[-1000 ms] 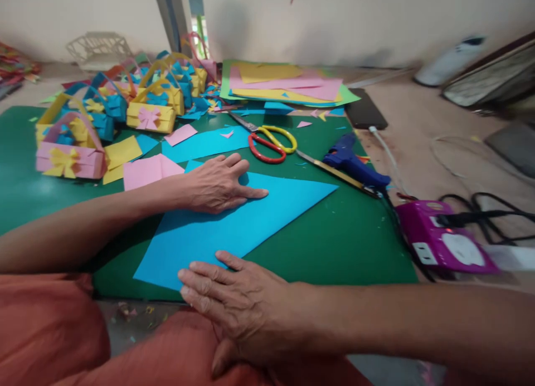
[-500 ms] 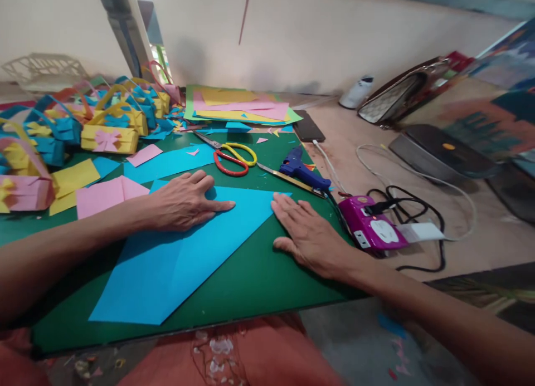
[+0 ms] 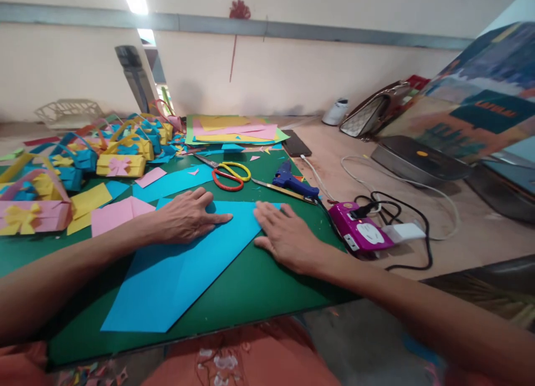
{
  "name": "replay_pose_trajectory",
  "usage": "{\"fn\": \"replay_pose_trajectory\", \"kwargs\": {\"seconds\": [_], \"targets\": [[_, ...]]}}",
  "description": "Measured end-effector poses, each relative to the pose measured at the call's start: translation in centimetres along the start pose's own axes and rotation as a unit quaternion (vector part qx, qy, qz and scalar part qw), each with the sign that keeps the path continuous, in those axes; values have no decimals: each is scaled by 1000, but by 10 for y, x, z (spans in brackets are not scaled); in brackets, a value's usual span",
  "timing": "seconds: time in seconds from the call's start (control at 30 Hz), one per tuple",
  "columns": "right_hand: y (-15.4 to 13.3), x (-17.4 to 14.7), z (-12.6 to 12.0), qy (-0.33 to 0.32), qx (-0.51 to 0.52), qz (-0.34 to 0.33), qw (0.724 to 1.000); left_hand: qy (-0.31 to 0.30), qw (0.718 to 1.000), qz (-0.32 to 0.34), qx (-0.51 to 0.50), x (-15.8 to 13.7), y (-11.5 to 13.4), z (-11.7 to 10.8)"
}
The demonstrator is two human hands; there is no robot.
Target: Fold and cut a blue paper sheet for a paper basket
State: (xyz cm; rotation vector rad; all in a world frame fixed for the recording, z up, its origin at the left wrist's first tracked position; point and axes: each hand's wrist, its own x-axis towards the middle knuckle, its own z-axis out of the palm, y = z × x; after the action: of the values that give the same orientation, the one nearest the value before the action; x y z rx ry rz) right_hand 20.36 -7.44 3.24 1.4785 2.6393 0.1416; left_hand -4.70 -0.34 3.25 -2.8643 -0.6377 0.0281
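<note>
A folded sheet of blue paper [image 3: 167,280] lies on the green cutting mat [image 3: 251,286], its slanted edge running from lower middle to upper right. My left hand [image 3: 186,216] presses on its upper part, index finger stretched out and the other fingers partly bent. At the right corner, my right hand [image 3: 288,235] rests flat on the paper and the mat, fingers extended. Neither hand grips anything. Just beyond them are scissors with red and yellow handles [image 3: 239,171], a long thin blade-like tool [image 3: 288,193] and a blue glue gun [image 3: 292,181].
Several small paper baskets [image 3: 121,166] with bows crowd the left. Coloured sheets [image 3: 234,131] are stacked at the back, near a phone [image 3: 297,143]. A purple power outlet box [image 3: 359,230] with cables sits right. Paper scraps [image 3: 100,199] lie around.
The view has tilted upward, showing more wall. My right hand has slid slightly inward along the paper's right corner. My left hand stays pressed on the paper.
</note>
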Motion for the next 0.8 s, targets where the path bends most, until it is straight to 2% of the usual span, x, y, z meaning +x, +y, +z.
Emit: {"fn": "replay_pose_trajectory", "kwargs": {"seconds": [0.07, 0.13, 0.27, 0.37, 0.43, 0.53, 0.7, 0.77, 0.8], "targets": [[-9, 9, -1, -15, 27, -65, 997, -5, 1000, 1, -2, 0, 0, -1], [-7, 20, -1, -30, 65, -85, 994, -7, 1000, -1, -9, 0, -1, -1], [13, 30, 3, -23, 63, -3, 998, 7, 999, -6, -31, -1, -2, -1], [13, 25, 4, -14, 53, 36, 998, 8, 999, -4, -37, -1, -1, 0], [3, 21, 3, -14, 55, 16, 998, 5, 999, -4, -32, -1, -1, 1], [-4, 23, 2, -20, 58, -53, 997, -2, 1000, -8, -19, -1, 0, 0], [9, 28, -3, 17, 13, 65, 998, -7, 1000, -15, -23, 0, 3, -5], [9, 23, -5, 26, 13, 45, 999, -3, 1000, -15, -28, 1, 3, -5], [7, 20, -5, 25, 20, 14, 999, -2, 999, -15, -29, 1, 3, -6]]}}
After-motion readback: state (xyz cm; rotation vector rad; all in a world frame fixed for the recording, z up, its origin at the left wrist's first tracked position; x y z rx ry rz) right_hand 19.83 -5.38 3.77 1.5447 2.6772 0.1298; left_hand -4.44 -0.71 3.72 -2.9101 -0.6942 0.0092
